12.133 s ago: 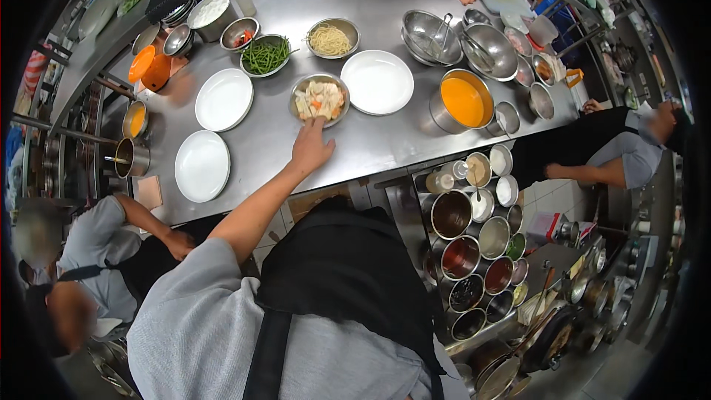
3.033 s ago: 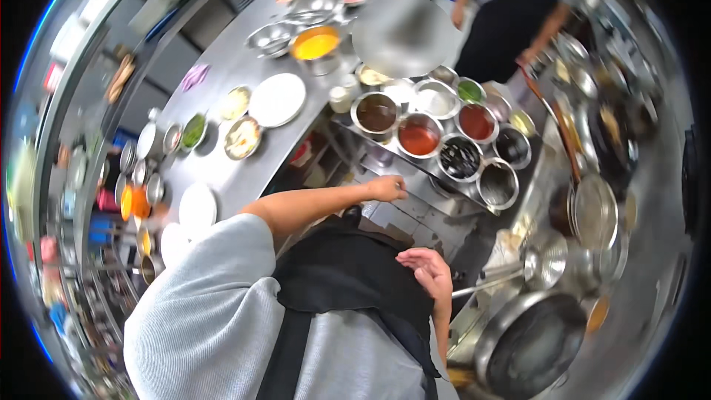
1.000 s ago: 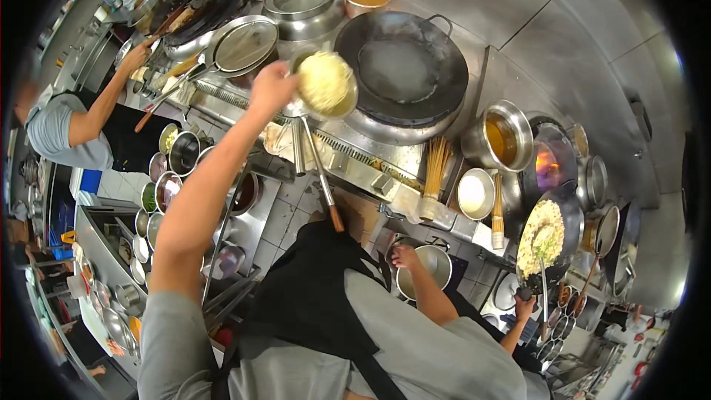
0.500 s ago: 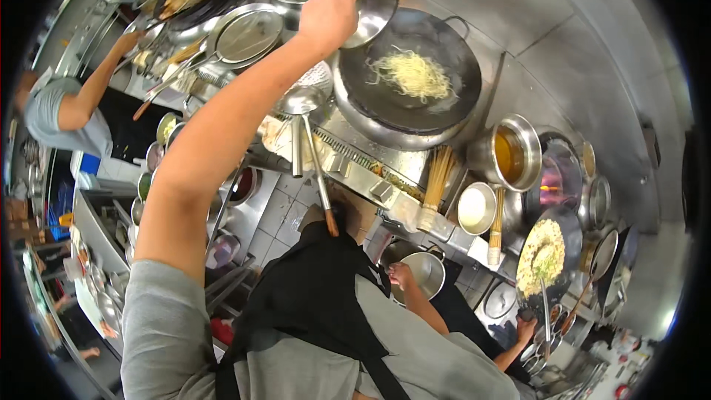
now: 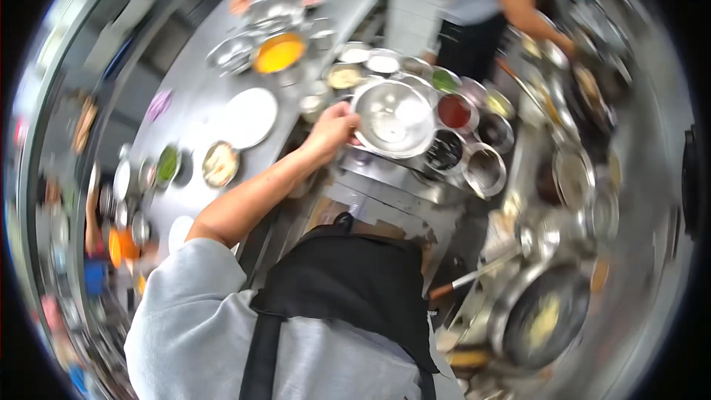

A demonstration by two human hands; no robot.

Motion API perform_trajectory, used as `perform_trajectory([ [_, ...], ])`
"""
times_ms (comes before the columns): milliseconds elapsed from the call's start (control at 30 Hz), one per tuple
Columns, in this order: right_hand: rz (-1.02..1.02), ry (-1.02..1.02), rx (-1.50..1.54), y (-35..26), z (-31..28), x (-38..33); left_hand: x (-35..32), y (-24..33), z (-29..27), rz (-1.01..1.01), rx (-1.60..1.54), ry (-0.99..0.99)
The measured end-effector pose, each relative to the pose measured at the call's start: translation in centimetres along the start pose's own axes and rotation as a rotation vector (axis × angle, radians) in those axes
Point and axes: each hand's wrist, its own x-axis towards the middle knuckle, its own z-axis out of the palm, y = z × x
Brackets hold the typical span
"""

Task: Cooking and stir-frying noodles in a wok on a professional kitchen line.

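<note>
My left arm reaches forward, and my left hand (image 5: 333,131) is closed on the rim of a shiny metal bowl (image 5: 392,120). The bowl is held over a group of small tubs, and its inside shows bare metal with bright reflections. Beside and beyond it stand a tub of red sauce (image 5: 454,112), a tub with dark contents (image 5: 444,151) and a tub of chopped greens (image 5: 444,80). Pale noodles (image 5: 546,318) lie in a black wok (image 5: 524,337) at the lower right. My right hand is not in view.
A ladle (image 5: 474,275) with a wooden handle end lies beside the wok. On the steel counter at left are a white plate (image 5: 250,117), a bowl of orange liquid (image 5: 279,53) and a bowl of greens (image 5: 169,163). A co-worker (image 5: 485,11) stands at the far right stoves.
The view has turned left, away from the stove. My left hand has carried the metal bowl from beside the wok to above the tubs. The noodles stay in the wok.
</note>
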Motion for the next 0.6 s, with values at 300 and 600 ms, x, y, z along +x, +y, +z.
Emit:
perform_trajectory([
  [300,0.174,-0.255,0.125,11.3,-41.4,5.4,-8.4,-6.2,-38.0,0.088,-0.301,1.089],
  [600,0.372,-0.074,0.622,6.6,-51.4,6.7,-0.8,-12.9,-52.0,-0.002,-0.739,1.327],
])
